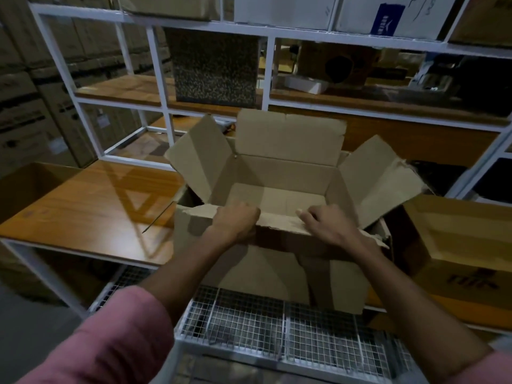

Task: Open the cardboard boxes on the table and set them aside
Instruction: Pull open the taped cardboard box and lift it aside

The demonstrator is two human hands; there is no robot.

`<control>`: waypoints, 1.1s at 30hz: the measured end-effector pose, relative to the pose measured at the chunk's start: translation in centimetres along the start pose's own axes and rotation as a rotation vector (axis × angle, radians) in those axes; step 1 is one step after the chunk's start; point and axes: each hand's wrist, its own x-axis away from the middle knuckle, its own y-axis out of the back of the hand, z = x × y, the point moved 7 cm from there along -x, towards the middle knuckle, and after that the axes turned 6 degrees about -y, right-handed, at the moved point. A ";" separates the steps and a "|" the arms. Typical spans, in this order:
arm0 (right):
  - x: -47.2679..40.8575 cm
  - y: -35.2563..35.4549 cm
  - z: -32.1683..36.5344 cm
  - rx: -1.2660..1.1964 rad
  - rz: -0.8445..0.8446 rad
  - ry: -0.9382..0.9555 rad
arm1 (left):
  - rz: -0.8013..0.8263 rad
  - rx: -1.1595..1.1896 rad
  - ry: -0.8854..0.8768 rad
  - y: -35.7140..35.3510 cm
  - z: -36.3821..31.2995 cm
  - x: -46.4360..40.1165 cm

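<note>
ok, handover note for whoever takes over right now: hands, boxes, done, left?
Left hand and right hand: both gripping the near flap of the open box.
That box sits at the table front edge; its other three flaps are up and it looks empty.
Another box lies to the right.
Done: centre box opened.
Left: set it aside, check the rest.

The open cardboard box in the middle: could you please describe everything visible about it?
The cardboard box is plain brown corrugated board, open on top and apparently empty. Its far, left and right flaps stand up and splay outward; the near flap, with a torn, ragged edge, is folded toward the person. The left hand and right hand grip that flap. It sits at the wooden table's front edge.
</note>
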 end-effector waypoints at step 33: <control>0.3 4.4 0.7 -0.042 -0.255 0.069 | -0.179 0.171 -0.115 4.7 -6.0 -2.1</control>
